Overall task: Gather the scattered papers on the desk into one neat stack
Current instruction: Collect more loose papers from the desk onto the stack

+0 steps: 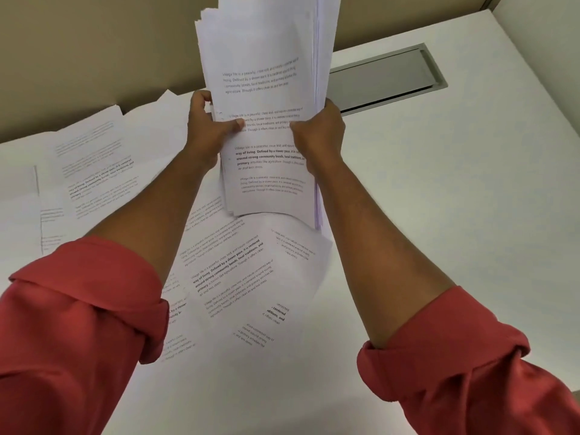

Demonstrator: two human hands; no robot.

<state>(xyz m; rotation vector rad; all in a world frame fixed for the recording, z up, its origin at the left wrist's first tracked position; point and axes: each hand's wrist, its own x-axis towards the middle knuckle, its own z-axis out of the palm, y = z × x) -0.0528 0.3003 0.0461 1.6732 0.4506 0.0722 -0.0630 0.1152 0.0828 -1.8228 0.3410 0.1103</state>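
A thick stack of printed white papers (263, 89) stands upright above the white desk (439, 199), its top running out of view. My left hand (205, 127) grips the stack's left edge, thumb across the front sheet. My right hand (317, 133) grips its right edge. The bottom edges of the sheets are uneven and hang just over the desk. Several loose printed sheets (232, 277) lie overlapped on the desk below the stack, between my forearms. More loose sheets (91, 161) lie spread at the left, up to the wall.
A grey metal cable hatch (389, 76) is set into the desk behind the stack at the right. A beige partition wall (94, 58) borders the desk's far edge. My rolled red sleeves fill the lower corners.
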